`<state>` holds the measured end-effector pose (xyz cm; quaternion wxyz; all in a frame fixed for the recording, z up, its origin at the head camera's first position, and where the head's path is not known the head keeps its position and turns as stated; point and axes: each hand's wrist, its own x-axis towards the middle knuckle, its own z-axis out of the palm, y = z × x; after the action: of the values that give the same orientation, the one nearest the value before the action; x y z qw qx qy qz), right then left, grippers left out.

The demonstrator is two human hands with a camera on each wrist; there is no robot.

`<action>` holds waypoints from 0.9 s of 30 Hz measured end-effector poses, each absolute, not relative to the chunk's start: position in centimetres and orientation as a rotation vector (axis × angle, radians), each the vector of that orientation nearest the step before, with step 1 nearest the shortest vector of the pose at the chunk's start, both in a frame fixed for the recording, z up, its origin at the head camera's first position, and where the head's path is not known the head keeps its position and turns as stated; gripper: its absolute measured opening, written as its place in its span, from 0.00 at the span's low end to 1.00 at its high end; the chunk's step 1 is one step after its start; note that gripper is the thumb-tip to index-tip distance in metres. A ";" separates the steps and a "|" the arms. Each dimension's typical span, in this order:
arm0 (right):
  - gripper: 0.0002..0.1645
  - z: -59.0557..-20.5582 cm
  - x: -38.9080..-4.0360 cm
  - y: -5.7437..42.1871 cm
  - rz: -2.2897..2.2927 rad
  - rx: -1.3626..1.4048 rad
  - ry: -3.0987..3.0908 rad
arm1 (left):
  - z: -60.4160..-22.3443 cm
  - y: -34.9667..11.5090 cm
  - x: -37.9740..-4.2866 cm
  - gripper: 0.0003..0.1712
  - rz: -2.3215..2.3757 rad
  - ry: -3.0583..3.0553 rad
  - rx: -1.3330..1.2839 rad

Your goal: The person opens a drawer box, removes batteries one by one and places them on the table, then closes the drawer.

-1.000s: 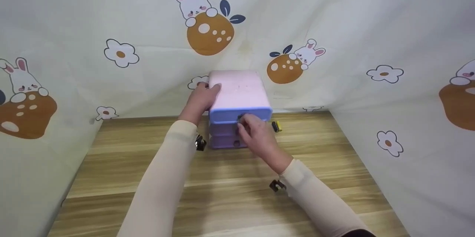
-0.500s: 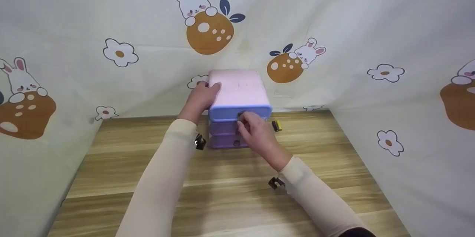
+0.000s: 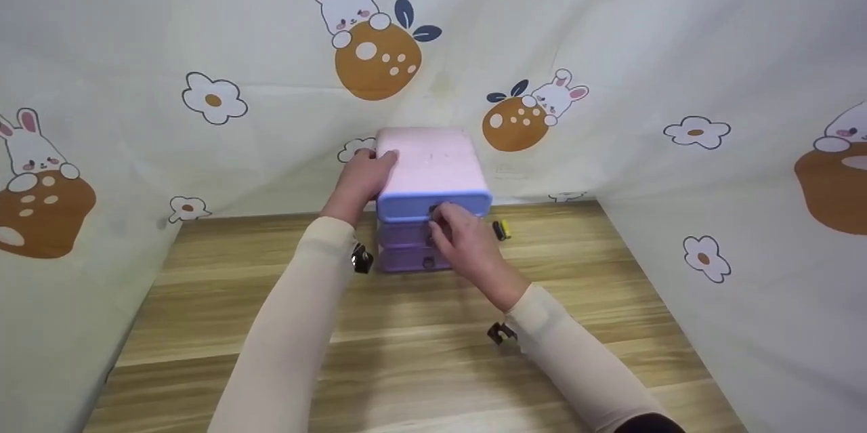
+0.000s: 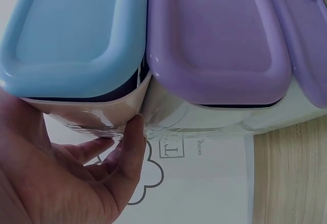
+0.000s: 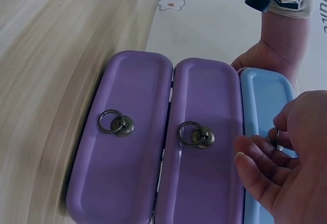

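Observation:
A small drawer cabinet with a pink top (image 3: pixel 433 158) stands against the back wall cloth. Its top drawer has a blue front (image 3: pixel 403 207); below are a purple middle drawer (image 5: pixel 204 91) and a purple bottom drawer (image 5: pixel 133 86), each with a metal ring pull. My left hand (image 3: pixel 362 179) holds the cabinet's upper left, thumb on the top edge and fingers bent against the side. A narrow dark gap shows behind the blue front in the left wrist view. With thumb and fingertips, my right hand (image 3: pixel 471 243) pinches the blue drawer's ring pull (image 5: pixel 277 138), mostly hidden by the fingers.
Right of the cabinet lies a small black and yellow object (image 3: pixel 501 230) on the wood-grain table (image 3: pixel 406 365). White cloth (image 3: pixel 284 108) printed with rabbits and flowers rises at the back and both sides. Each wrist bears a small black camera clip.
The head view has shifted slightly, moving the whole scene a little to the left. Both hands keep their places on the cabinet and the ring pull.

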<state>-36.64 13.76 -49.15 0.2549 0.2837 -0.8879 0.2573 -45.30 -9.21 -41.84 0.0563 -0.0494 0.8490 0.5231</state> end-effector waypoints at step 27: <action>0.31 -53.5 -33.5 14.7 0.543 0.718 -2.793 | -41.9 -9.3 -45.5 0.45 1.593 2.598 -0.152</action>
<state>-33.51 14.71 -53.53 0.1032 0.2433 -0.9467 0.1842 -45.53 -9.28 -41.94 0.0453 -0.0497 0.8506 0.5215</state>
